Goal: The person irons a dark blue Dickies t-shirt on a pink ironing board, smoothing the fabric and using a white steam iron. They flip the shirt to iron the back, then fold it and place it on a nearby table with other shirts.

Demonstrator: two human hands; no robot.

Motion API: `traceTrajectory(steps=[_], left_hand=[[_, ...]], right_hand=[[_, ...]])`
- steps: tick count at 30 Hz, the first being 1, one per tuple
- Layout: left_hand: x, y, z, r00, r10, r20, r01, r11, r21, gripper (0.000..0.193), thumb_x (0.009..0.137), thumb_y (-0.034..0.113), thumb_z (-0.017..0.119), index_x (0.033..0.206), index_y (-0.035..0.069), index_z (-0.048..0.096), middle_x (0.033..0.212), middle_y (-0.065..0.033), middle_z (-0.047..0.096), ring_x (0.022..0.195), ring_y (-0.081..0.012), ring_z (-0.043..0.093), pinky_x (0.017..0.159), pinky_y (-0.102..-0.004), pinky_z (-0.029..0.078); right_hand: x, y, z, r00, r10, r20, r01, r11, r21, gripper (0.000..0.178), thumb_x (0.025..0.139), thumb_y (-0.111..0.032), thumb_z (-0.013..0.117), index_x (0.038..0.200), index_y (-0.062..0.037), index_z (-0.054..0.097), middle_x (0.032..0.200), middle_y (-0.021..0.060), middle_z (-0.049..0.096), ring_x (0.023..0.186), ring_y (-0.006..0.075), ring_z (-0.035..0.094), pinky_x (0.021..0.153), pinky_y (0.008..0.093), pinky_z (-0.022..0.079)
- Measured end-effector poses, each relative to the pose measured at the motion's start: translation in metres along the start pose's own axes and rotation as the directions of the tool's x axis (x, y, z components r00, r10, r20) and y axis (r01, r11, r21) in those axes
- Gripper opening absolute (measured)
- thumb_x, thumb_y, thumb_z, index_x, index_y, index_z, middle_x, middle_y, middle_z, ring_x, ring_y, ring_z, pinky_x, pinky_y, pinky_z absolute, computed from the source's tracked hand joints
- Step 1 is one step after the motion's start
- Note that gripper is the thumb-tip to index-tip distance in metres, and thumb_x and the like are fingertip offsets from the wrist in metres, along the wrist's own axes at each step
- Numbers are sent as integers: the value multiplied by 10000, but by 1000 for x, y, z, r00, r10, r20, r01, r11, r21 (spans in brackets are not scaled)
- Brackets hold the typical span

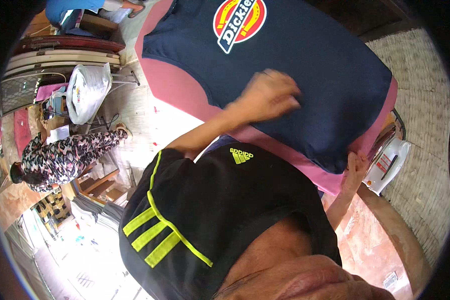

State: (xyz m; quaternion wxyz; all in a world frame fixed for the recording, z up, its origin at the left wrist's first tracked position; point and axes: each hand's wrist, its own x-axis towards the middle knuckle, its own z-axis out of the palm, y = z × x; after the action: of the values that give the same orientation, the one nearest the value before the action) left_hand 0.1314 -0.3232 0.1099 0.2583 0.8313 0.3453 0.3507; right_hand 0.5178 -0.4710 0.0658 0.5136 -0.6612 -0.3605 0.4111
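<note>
A dark navy fabric piece, shaped like a sleeveless shirt front (305, 95), lies spread over a pink padded board (170, 82). It bears a red, yellow and white emblem (240, 22) near its far edge. My left hand (271, 97) is over the middle of the fabric, blurred by motion with its fingers partly curled; whether it touches the cloth is unclear. Down at the near right corner, my right hand (354, 170) has its fingers closed at the fabric's edge, where navy and pink meet.
A white clothes iron (387, 162) stands right of the board, close to my right hand. Off to the left a person in patterned clothes (75, 157) works by a table, near a white plastic-wrapped bundle (90, 92). Another person's blue garment (75, 6) shows at the far left.
</note>
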Motion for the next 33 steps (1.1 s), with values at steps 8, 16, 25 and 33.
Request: traceTrajectory(steps=[8,16,25,33], left_hand=[[-166,-193,-205,582,-333,-742,812,292,506,543,960,386,612,1423,120,514,1470,-233,416,1364,-453,385,1082,-617,310],[-171,-285,-239,521,-540,-661,832,493,254,472,863,411,750,1146,39,687,1007,-190,723,935,-367,683,826,-428,534],[-184,-299,-232,603,-564,-564,339,821,-459,212,997,180,662,1060,-21,677,939,-28,699,814,-96,603,705,-262,476],[-188,-260,-280,559,-727,-398,337,638,-692,132,988,205,682,887,132,638,764,32,661,606,-48,590,531,-202,454]], right_hand=[[-19,47,5,993,11,-116,-75,822,-564,380,880,-237,754,1098,65,676,1091,156,675,1006,240,604,901,409,476],[1,100,48,997,68,-29,-74,961,-266,353,937,-162,707,1224,28,631,1160,94,658,1051,176,605,892,300,480],[-32,52,64,921,330,-207,-330,943,34,464,964,-311,699,1336,-65,572,1036,-17,645,826,80,590,567,264,508],[-58,-18,74,971,114,-209,-64,970,234,333,996,-221,667,1248,-17,590,886,-9,643,550,44,547,446,183,441]])
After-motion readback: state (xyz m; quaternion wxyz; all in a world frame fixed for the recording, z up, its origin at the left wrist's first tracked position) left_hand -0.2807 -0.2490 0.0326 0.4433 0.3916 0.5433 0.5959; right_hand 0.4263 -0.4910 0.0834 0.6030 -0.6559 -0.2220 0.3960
